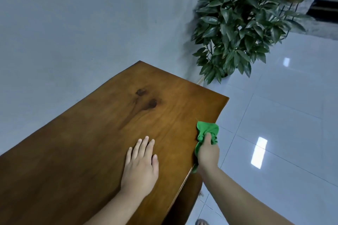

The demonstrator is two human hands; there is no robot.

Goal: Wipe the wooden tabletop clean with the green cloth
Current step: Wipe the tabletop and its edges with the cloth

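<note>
Green cloth (206,134), bunched into a loose wad, is gripped in the right hand (208,153) at the right-hand edge of the wooden tabletop (102,133). The fingers of that hand are clenched around the fabric, with the thumb pressed over the top; part of the cloth spills forward onto the wood and part trails back along the table's edge beneath the wrist. The wad appears to sit right at the rim, partly over the side, so the edge strip seems to be the area being wiped.

The left hand (140,164) is laid flat on the tabletop, palm down, fingers released and slightly spread, holding nothing. It is placed just beside the right hand, toward the middle of the board, most likely as a brace to steady the body and the table while pressure is applied with the cloth.

The tabletop is seen from above and runs diagonally away to a far corner. Its surface is warm brown with two dark knots (146,97) in the grain, and no crumbs or spills can be made out on it. Whether the knots could be mistaken for stains is a matter of judgement; they look like part of the wood.

Beyond the far right side, a leafy potted plant (241,23) stands on glossy pale floor tiles (283,115), well apart from the hands.
</note>
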